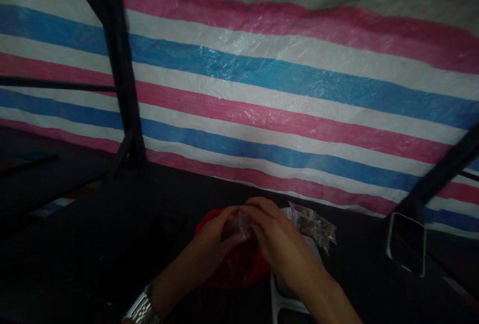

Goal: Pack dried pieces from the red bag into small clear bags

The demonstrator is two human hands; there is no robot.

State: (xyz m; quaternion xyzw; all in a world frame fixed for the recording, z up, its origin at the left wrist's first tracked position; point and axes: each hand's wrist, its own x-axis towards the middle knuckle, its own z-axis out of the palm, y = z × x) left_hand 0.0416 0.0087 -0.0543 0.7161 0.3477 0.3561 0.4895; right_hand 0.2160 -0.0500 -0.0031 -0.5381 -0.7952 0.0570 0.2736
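Both hands meet over a red bowl-like container [243, 269] on the dark table. My left hand [215, 237], with a metal watch [142, 309] on its wrist, pinches a small clear plastic bag [243, 227]. From the other side, my right hand [271, 229] closes its fingers on the same bag. What the bag contains is too dark to make out. Under and beside my right forearm is a light-rimmed compartment tray [276, 299], partly covered. Just beyond my right hand lie several small clear bags with dark bits inside [316, 227].
At the right a phone-like device [407, 244] leans up near a dark metal post [430, 189]. Another dark frame post [121, 65] rises at the left. Striped plastic sheeting [262, 84] hangs behind the black tabletop [157, 204].
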